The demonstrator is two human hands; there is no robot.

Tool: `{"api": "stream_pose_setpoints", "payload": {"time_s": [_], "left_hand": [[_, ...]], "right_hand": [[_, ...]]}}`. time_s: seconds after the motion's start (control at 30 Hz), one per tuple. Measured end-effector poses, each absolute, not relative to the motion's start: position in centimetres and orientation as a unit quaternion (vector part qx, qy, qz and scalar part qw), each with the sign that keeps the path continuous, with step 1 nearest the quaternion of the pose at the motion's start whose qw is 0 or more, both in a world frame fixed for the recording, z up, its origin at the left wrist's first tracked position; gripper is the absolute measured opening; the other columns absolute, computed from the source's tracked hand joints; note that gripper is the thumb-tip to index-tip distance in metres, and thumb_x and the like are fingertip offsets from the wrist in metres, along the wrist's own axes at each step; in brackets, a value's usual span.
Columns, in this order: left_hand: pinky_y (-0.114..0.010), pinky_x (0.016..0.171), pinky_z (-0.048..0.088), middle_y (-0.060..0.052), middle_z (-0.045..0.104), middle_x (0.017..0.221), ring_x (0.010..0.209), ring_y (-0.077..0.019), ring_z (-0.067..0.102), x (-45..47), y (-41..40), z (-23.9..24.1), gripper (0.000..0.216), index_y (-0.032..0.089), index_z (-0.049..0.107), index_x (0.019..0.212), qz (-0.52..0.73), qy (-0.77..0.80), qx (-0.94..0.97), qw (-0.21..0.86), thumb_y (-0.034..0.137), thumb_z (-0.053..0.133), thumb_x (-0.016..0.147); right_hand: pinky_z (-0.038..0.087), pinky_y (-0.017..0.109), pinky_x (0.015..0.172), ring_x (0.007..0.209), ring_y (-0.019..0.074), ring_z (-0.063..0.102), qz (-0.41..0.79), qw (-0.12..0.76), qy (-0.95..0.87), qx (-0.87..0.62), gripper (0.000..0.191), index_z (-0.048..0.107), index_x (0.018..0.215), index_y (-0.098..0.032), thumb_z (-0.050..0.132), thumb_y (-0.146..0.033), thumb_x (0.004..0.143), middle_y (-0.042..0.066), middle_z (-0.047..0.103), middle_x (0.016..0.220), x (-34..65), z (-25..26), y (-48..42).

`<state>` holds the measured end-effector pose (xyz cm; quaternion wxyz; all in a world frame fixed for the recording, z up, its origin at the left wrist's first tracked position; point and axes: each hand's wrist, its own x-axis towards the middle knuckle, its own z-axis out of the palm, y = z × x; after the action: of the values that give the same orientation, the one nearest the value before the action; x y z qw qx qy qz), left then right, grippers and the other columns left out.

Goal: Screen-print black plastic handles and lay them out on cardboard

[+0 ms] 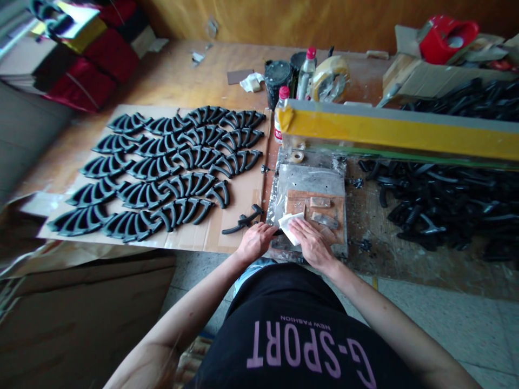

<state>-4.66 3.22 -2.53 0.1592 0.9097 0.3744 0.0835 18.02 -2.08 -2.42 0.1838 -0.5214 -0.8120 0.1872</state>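
Head view: left hand (258,239), fingers curled closed, appears to grip a black handle (279,233) by the metal plate (314,178). Right hand (313,241) lays extended fingers on white cloth (288,229); grip unclear. Step: probably wiping; next move calls for steady pressure.

The right hand (311,241) covers part of the white cloth (291,227) beneath it. Most of the dark piece (279,232) pinched by the left hand (257,239) is hidden. Far to the right hand's right, the black pile (430,205) blurs and runs out of view; well beyond the left hand, stacked red bundles (95,62) blur too.
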Motion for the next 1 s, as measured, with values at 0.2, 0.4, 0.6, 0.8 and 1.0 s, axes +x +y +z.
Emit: {"api": "stream_pose_setpoints", "payload": {"time_s": [0.2, 0.4, 0.6, 0.8, 1.0], "left_hand": [[-0.032, 0.08, 0.049, -0.009, 0.068, 0.09, 0.085, -0.0192, 0.061, -4.7, 3.2, -2.6, 0.027, 0.016, 0.064, 0.11, 0.08, 0.379, 0.906, 0.17, 0.031, 0.048, 0.094], [-0.03, 0.082, 0.05, -0.007, 0.07, 0.095, 0.089, -0.0189, 0.064, -5.2, 3.3, -2.5, 0.027, 0.017, 0.064, 0.112, 0.131, 0.412, 0.874, 0.222, 0.032, 0.053, 0.092], [-0.028, 0.083, 0.05, -0.005, 0.072, 0.099, 0.091, -0.0188, 0.066, -9.0, 6.9, -3.5, 0.023, 0.021, 0.067, 0.108, 0.166, 0.591, 0.76, 0.213, 0.031, 0.057, 0.089], [-0.028, 0.082, 0.047, -0.006, 0.07, 0.092, 0.09, -0.0197, 0.064, -12.3, 10.4, -5.3, 0.038, 0.021, 0.071, 0.084, 0.076, 0.646, 0.742, 0.162, 0.047, 0.045, 0.092], [-0.035, 0.088, 0.046, -0.016, 0.062, 0.112, 0.106, -0.0281, 0.059, -12.7, 14.4, -6.0, 0.039, 0.013, 0.064, 0.105, 0.043, 0.772, 0.632, 0.054, 0.045, 0.054, 0.085]], "right_hand": [[0.04, 0.043, 0.109, 0.124, 0.0225, 0.054, 0.321, 0.242, -0.76, -0.511, 0.039, 0.065, 0.12, -0.018, 0.037, -0.016, 0.092, 0.009, 0.062, 0.129, 19.5, 0.1, -4.0], [0.054, 0.04, 0.084, 0.089, 0.0252, 0.069, 0.471, 0.439, -0.399, -0.653, 0.035, 0.069, 0.101, -0.017, 0.056, -0.045, 0.086, 0.008, 0.074, 0.093, 19.5, 0.1, -1.6], [0.057, 0.034, 0.079, 0.083, 0.0218, 0.071, 0.569, 0.561, -0.121, -0.589, 0.042, 0.068, 0.096, -0.018, 0.079, -0.042, 0.063, 0.004, 0.075, 0.087, 17.6, -0.2, 0.2], [0.058, 0.034, 0.08, 0.09, 0.0238, 0.07, 0.591, 0.535, -0.101, -0.595, 0.041, 0.069, 0.095, -0.017, 0.081, -0.04, 0.063, 0.006, 0.075, 0.092, 16.8, 0.4, -0.2], [0.059, 0.037, 0.078, 0.09, 0.0256, 0.071, 0.599, 0.527, -0.111, -0.593, 0.042, 0.067, 0.102, -0.017, 0.078, -0.038, 0.067, 0.007, 0.076, 0.093, 16.5, 0.7, 0.2]]}}
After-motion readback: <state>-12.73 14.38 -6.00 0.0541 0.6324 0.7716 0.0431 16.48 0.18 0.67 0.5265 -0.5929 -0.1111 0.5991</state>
